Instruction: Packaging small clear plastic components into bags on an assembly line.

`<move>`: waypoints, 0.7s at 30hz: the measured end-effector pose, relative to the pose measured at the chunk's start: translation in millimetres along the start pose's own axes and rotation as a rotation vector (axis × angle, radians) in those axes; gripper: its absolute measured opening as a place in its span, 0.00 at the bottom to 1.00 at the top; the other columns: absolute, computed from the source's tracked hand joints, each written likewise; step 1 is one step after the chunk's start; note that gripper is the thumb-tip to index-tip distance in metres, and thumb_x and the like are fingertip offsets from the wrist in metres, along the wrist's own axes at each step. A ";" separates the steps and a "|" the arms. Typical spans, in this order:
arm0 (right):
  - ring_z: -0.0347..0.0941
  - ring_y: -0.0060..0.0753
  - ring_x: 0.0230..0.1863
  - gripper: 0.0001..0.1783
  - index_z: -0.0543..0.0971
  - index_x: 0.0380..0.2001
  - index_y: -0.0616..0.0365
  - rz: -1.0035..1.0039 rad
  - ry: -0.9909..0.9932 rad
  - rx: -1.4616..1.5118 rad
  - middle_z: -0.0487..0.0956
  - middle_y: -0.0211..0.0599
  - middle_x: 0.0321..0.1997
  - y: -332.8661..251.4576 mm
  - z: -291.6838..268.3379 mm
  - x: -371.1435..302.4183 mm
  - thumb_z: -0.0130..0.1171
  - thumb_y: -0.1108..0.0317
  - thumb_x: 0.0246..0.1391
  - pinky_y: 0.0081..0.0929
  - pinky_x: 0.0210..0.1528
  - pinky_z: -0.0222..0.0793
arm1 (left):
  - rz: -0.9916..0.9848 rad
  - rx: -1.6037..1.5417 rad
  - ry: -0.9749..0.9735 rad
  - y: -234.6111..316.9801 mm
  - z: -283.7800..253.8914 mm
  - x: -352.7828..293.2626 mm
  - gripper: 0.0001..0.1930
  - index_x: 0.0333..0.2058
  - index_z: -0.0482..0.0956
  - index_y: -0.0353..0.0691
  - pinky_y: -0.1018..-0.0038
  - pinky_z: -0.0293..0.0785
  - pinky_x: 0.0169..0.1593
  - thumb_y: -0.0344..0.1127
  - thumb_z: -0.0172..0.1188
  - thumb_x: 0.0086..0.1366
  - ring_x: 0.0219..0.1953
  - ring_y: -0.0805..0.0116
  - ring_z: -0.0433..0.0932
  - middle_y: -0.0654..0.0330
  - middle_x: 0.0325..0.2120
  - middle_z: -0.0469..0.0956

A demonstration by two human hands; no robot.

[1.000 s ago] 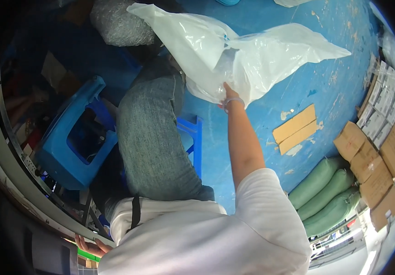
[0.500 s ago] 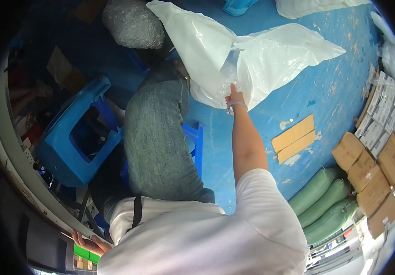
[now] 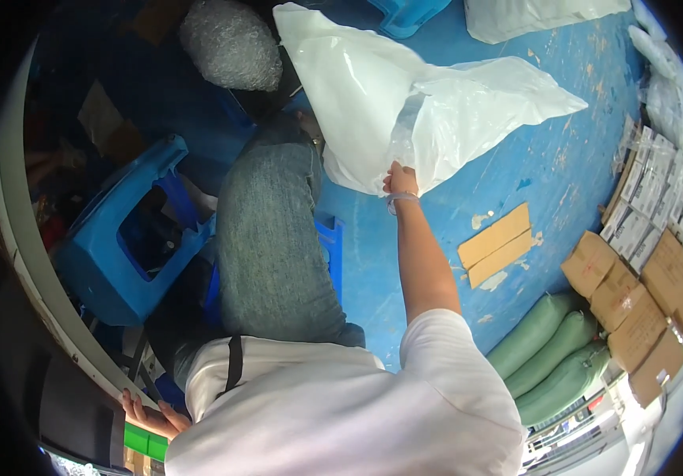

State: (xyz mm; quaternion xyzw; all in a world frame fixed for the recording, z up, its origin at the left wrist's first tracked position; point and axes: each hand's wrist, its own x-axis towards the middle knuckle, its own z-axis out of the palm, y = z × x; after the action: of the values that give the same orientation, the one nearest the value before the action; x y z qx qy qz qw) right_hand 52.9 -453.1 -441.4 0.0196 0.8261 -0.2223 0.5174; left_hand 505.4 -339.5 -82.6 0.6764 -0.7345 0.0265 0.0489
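My right arm reaches down over the blue floor to a large white plastic bag, which lies crumpled with two pointed ends. My right hand is closed at its near edge, fingers curled at the lower end of a clear, shiny strip that runs up over the bag. Off at the lower left, my left hand lies at the edge of a table, fingers stretched out and apart, with nothing seen in them.
A blue plastic stool lies tipped left of my leg. A bubble-wrapped bundle is at the top. Flat cardboard, green sacks and stacked cartons are on the right. Another white bag lies beyond.
My right hand has gone from an extended finger on the bag to a closed grip at its edge. More of the clear strip shows. The view has shifted slightly.
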 end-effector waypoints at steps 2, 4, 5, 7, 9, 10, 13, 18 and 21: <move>0.66 0.28 0.10 0.16 0.70 0.20 0.66 -0.089 0.104 -0.100 0.71 0.39 0.12 -21.1 -6.3 -32.8 0.49 0.62 0.48 0.22 0.12 0.63 | 0.061 -0.045 0.025 2.1 1.9 -5.0 0.19 0.48 0.58 0.30 0.60 0.57 0.51 0.35 0.43 0.60 0.48 0.49 0.63 0.42 0.47 0.62; 0.66 0.27 0.08 0.17 0.69 0.13 0.65 -0.333 0.063 -0.228 0.69 0.38 0.08 -27.7 -26.1 -55.2 0.49 0.63 0.47 0.22 0.11 0.62 | -0.128 -0.445 -0.022 13.2 9.9 -14.3 0.19 0.48 0.59 0.30 0.59 0.59 0.49 0.34 0.42 0.60 0.44 0.50 0.65 0.43 0.42 0.66; 0.65 0.27 0.06 0.19 0.69 0.09 0.63 -0.438 0.117 -0.300 0.69 0.37 0.07 -27.2 -34.4 -66.6 0.50 0.63 0.48 0.22 0.09 0.62 | 0.022 -0.493 -0.221 7.8 10.8 -5.5 0.18 0.47 0.60 0.32 0.58 0.60 0.47 0.33 0.43 0.59 0.41 0.52 0.66 0.45 0.37 0.69; 0.65 0.27 0.06 0.19 0.69 0.10 0.63 -0.587 0.117 -0.373 0.69 0.37 0.07 -30.7 -49.9 -97.6 0.51 0.63 0.48 0.22 0.10 0.61 | -0.036 -0.731 -0.409 32.2 11.3 25.5 0.15 0.43 0.64 0.32 0.62 0.64 0.42 0.27 0.45 0.56 0.34 0.53 0.69 0.47 0.33 0.71; 0.66 0.27 0.07 0.19 0.69 0.10 0.63 -0.743 0.126 -0.439 0.69 0.37 0.07 -36.8 -73.0 -127.0 0.51 0.64 0.49 0.22 0.11 0.61 | 0.079 -0.720 -0.559 65.6 13.7 74.2 0.12 0.38 0.70 0.33 0.66 0.66 0.40 0.24 0.47 0.54 0.33 0.53 0.71 0.50 0.32 0.73; 0.66 0.29 0.07 0.18 0.69 0.11 0.64 -0.844 0.148 -0.511 0.68 0.39 0.07 -41.0 -92.1 -140.3 0.52 0.64 0.49 0.24 0.11 0.60 | 0.095 -0.743 -0.596 83.2 18.0 90.0 0.12 0.37 0.71 0.34 0.67 0.67 0.41 0.23 0.48 0.52 0.35 0.53 0.72 0.51 0.33 0.73; 0.66 0.36 0.09 0.18 0.69 0.11 0.64 -1.010 0.087 -0.721 0.67 0.44 0.08 -50.8 -108.1 -172.0 0.53 0.64 0.48 0.29 0.14 0.58 | 0.204 -0.802 -0.670 120.1 47.3 125.1 0.16 0.42 0.70 0.37 0.67 0.65 0.46 0.27 0.54 0.52 0.41 0.53 0.70 0.52 0.38 0.72; 0.63 0.47 0.14 0.18 0.67 0.11 0.64 -1.015 -0.042 -0.759 0.66 0.49 0.12 -33.8 -130.2 -198.7 0.52 0.64 0.48 0.35 0.17 0.56 | 0.473 -0.856 -0.651 180.2 52.0 153.8 0.22 0.47 0.66 0.37 0.66 0.61 0.51 0.30 0.56 0.50 0.47 0.56 0.66 0.52 0.44 0.67; 0.64 0.53 0.18 0.19 0.67 0.13 0.65 -0.927 0.013 -0.733 0.67 0.53 0.14 -5.1 -103.7 -166.0 0.50 0.61 0.49 0.39 0.20 0.56 | 0.571 -0.769 -0.647 189.7 57.4 147.4 0.22 0.47 0.66 0.37 0.66 0.60 0.52 0.29 0.56 0.50 0.49 0.57 0.64 0.53 0.45 0.66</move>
State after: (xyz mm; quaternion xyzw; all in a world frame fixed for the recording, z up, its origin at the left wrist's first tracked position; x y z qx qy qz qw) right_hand 40.8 -384.8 -258.4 -0.5221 0.7746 -0.1248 0.3343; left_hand 302.6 -475.7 -118.6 0.3585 -0.8223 -0.4385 0.0552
